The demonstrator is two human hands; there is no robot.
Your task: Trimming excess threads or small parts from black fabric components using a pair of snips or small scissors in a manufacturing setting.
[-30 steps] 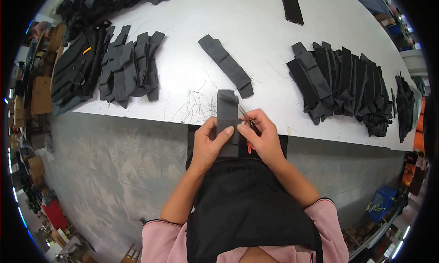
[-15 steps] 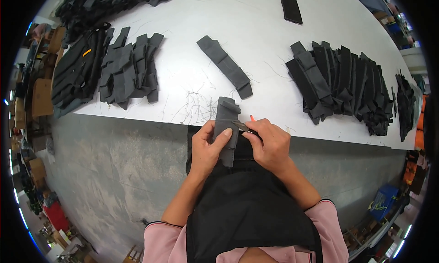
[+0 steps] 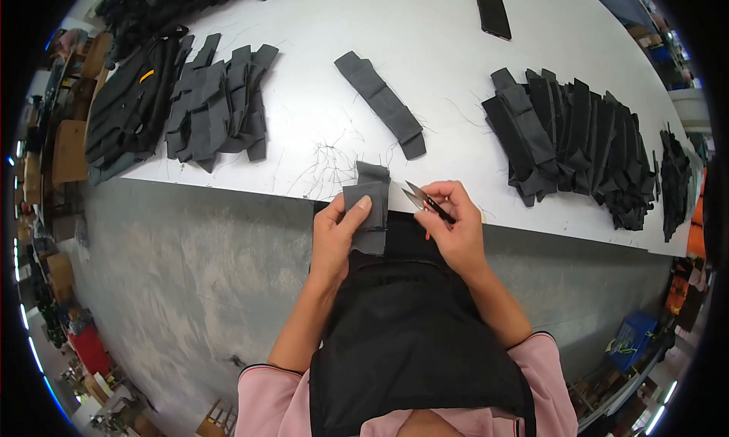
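Observation:
A dark grey fabric strip (image 3: 372, 209) with stitched folds is pinched in my left hand (image 3: 336, 232), the thumb flat on its face, at the table's front edge. My right hand (image 3: 458, 228) grips a pair of thread snips (image 3: 427, 200). Their pointed blades are spread apart and aim up and left, a short gap away from the strip's right side. Beyond my hands another dark grey fabric strip (image 3: 381, 104) lies slanted on the white table (image 3: 304, 80). Loose cut threads (image 3: 330, 164) are scattered left of it.
On the left lie a pile of grey strips (image 3: 220, 107) and a black bag (image 3: 135, 107). A larger row of dark strips (image 3: 569, 141) spreads on the right. A black phone (image 3: 493, 13) rests at the far right; more dark fabric (image 3: 175, 8) is heaped far left.
The snips have come away from the strip to the right and their blades have spread. My left hand has shifted the strip slightly, and its folded part now shows differently.

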